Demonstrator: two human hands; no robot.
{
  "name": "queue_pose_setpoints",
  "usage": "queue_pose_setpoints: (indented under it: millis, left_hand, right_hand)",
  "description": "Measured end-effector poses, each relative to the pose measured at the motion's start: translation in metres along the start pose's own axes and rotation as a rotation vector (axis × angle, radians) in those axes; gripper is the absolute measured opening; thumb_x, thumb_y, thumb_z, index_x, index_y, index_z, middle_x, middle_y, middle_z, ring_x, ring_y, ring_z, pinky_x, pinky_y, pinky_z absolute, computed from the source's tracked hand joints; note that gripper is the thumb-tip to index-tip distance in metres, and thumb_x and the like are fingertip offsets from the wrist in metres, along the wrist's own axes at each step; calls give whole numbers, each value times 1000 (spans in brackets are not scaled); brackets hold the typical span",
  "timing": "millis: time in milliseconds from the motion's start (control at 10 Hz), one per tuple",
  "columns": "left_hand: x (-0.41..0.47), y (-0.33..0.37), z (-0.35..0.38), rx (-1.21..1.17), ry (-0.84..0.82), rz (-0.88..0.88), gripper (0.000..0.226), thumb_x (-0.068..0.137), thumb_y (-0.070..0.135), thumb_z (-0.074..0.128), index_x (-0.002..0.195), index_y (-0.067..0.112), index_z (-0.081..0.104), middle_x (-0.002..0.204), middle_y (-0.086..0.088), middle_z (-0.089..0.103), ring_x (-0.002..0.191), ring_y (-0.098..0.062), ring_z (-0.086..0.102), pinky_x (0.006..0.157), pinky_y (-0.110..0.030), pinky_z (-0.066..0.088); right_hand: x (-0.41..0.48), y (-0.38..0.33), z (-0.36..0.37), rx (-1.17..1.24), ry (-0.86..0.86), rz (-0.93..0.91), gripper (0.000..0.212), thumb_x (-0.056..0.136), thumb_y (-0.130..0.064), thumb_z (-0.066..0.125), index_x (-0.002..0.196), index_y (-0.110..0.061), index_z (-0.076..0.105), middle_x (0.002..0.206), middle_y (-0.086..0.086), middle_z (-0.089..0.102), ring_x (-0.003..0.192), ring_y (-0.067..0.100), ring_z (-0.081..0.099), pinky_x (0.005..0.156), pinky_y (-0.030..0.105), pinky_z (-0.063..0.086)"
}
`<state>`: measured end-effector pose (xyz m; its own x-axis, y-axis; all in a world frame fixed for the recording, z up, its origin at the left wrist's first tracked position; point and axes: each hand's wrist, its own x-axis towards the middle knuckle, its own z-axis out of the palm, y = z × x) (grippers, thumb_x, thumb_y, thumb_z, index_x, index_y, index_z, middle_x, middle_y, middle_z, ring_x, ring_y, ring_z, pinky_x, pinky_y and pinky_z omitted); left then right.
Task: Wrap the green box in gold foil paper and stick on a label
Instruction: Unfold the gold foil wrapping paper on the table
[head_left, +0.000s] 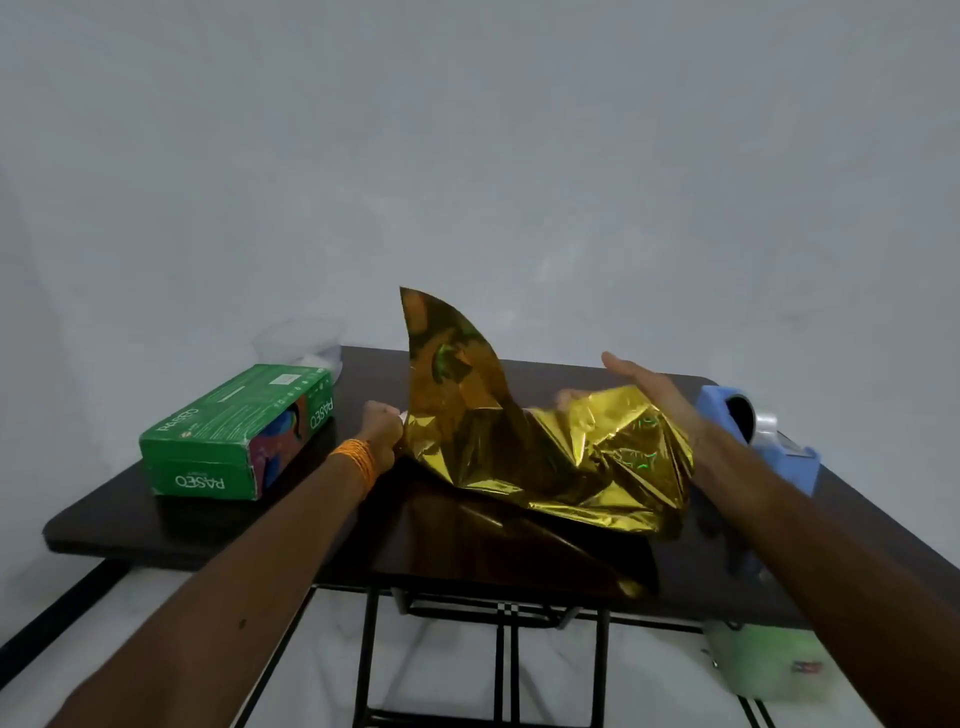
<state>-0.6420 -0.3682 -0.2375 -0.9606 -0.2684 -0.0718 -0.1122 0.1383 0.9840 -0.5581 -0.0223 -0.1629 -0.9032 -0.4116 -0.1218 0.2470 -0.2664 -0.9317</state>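
The grip of the left hand (382, 428) is being held tight, fingers curled into a fist, on the 9 o'clock edge of the gold foil paper (519, 452). The sheet is being held crumpled above the middle of the dark tabletop (114, 519), one corner being stood up toward 12 o'clock. The grip of the right hand (649, 395) is being held wide, fingers straight, at the sheet's 3 o'clock side; whether the palm is touching it cannot be told. The green box (228, 436) is lying flat at 9 o'clock on the tabletop, apart from the foil and unwrapped. A clear plastic container (301, 338) is standing just behind it at 11 o'clock. A blue tape dispenser (774, 447) is sitting at 3 o'clock, just beside the right wrist. Orange bangles (358, 460) are being worn on the left wrist
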Motion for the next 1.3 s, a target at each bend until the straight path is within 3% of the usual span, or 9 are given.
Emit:
queue_pose_setpoints:
  millis: [100, 200, 300, 500, 700, 800, 900, 1000, 1300]
  left_hand:
    - [-11, 2, -2, -48, -59, -1, 29, 91, -13, 38, 71, 6, 49, 69, -14, 52, 56, -22, 53, 42, -26, 49]
    - [-26, 11, -4, -112, -90, -24, 25, 90, -11, 46, 72, 1, 60, 65, -13, 58, 48, -19, 58, 38, -23, 48]
    - [-33, 15, -4, -173, -105, -68, 9, 85, -6, 59, 82, -4, 67, 75, -18, 65, 51, -18, 63, 46, -25, 51]
    - [-42, 23, -4, -245, -250, -81, 8, 89, 12, 66, 95, 9, 71, 90, -9, 68, 88, -22, 65, 58, -30, 55]
    - [-34, 26, -19, -280, -381, -122, 40, 79, 22, 71, 115, 5, 66, 116, -14, 67, 100, -24, 65, 71, -34, 58]
    - [-40, 45, -20, -134, -358, 56, 16, 93, 25, 62, 101, 12, 67, 106, 4, 71, 83, -9, 67, 70, -11, 50]
    - [-35, 62, -21, 220, -204, 273, 35, 101, 27, 52, 127, 6, 62, 140, -5, 54, 125, -23, 52, 94, -20, 37]
    - [-41, 66, -22, 509, -248, 412, 46, 96, 38, 59, 131, 10, 59, 142, -6, 52, 130, -23, 46, 97, -26, 32]
    - [-54, 32, -13, 1034, -608, 366, 66, 89, 57, 62, 142, 23, 45, 153, -1, 38, 137, -24, 39, 112, -36, 32]
  right_hand:
    - [21, 17, -35, -106, 176, 69, 77, 90, -63, 55, 144, -8, 45, 124, 27, 62, 104, 41, 68, 95, 62, 50]
    - [17, 15, 9, -303, -76, 134, 63, 94, -58, 46, 130, -8, 57, 109, 23, 68, 94, 33, 68, 84, 42, 57]
    - [11, 14, 32, -566, -164, 89, 49, 93, -48, 62, 132, -19, 62, 126, 13, 65, 116, 32, 61, 101, 42, 48]
    - [4, 37, 57, -1238, -81, 13, 38, 99, -10, 58, 137, -7, 54, 138, 12, 57, 130, 30, 52, 105, 34, 45]
    - [4, 50, 59, -1381, -139, 88, 88, 70, -68, 76, 146, -45, 39, 153, -11, 39, 138, 15, 37, 115, 36, 30]
    - [13, 59, 60, -1489, -83, 94, 84, 70, -79, 67, 144, -50, 38, 154, -13, 35, 139, 15, 34, 117, 41, 27]
    - [23, 69, 67, -1578, -61, 79, 64, 70, -88, 53, 117, -45, 54, 129, -6, 53, 122, 22, 48, 109, 46, 36]
    - [27, 71, 70, -1563, -29, 46, 64, 74, -86, 50, 115, -38, 55, 119, -5, 55, 115, 22, 50, 104, 46, 38]
    - [19, 48, 36, -1532, -2, 89, 86, 74, -70, 71, 147, -39, 38, 159, -10, 31, 145, 18, 32, 118, 36, 25]
